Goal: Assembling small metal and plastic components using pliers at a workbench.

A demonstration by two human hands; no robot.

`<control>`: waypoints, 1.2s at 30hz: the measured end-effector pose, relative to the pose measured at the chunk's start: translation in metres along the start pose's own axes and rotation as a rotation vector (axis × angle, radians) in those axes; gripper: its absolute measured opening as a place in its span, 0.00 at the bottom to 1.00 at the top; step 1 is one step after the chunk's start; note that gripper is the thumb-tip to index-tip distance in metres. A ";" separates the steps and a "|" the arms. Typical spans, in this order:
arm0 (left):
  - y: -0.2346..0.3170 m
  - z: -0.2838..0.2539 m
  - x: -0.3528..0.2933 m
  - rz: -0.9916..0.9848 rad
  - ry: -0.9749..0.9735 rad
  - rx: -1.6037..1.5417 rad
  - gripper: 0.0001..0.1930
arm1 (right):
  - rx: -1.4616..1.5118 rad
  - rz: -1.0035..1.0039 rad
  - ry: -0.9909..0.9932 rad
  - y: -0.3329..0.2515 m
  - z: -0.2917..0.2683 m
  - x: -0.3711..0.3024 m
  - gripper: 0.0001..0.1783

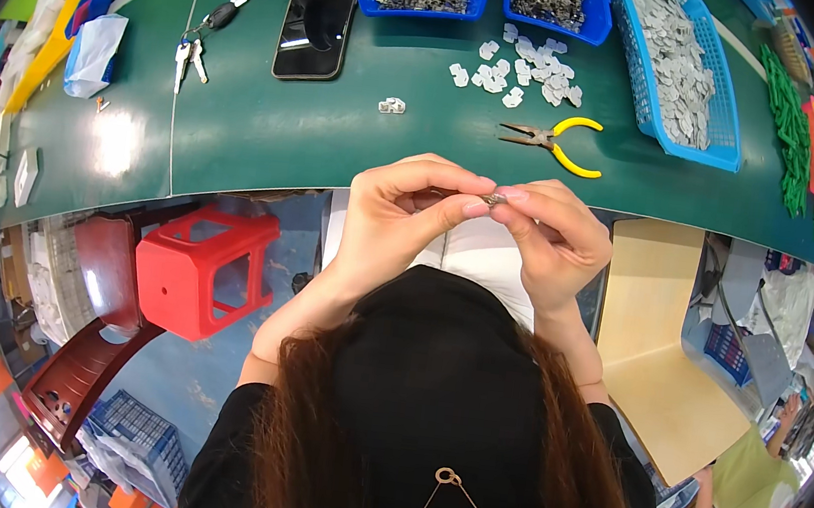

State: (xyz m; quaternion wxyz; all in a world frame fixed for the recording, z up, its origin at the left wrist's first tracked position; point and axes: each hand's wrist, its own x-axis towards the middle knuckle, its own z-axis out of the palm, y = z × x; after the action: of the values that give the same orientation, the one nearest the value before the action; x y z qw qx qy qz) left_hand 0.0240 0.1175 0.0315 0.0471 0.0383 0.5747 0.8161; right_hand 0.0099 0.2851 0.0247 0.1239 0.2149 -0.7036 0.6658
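Observation:
In front of the table's near edge, my left hand and my right hand meet, thumbs and forefingers closed in a pinch. Between the fingertips is a small metal piece, mostly covered, so its exact kind does not show. Just beyond my right hand lie needle-nose pliers with yellow handles, jaws pointing left. One small whitish-silver part rests alone on the green table past my left hand. Farther back is a loose pile of flat grey-white pieces.
Two blue trays of small metal parts stand at the back. Beside them is a light-blue basket of grey pieces. A phone and keys lie left. Below are a red stool and a wooden chair; another person is lower right.

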 end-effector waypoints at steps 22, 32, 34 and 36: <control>-0.074 -0.018 -0.045 -0.263 0.221 -0.075 0.09 | -0.046 0.296 -0.046 0.044 0.010 -0.058 0.09; -0.103 -0.024 -0.044 -0.323 0.395 -0.224 0.08 | -0.244 -0.070 -0.017 0.078 0.025 -0.060 0.11; -0.104 -0.022 -0.044 -0.314 0.439 -0.301 0.07 | -0.296 -0.133 -0.007 0.079 0.026 -0.059 0.11; -0.105 -0.020 -0.042 -0.309 0.448 -0.324 0.07 | -0.308 -0.143 0.003 0.079 0.027 -0.057 0.11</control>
State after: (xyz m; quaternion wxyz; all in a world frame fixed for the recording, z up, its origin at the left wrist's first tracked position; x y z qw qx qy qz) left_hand 0.0665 0.1293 -0.0748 0.0482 -0.2384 0.4324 0.8682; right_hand 0.0262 0.2683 -0.0739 0.2037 0.2418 -0.7801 0.5399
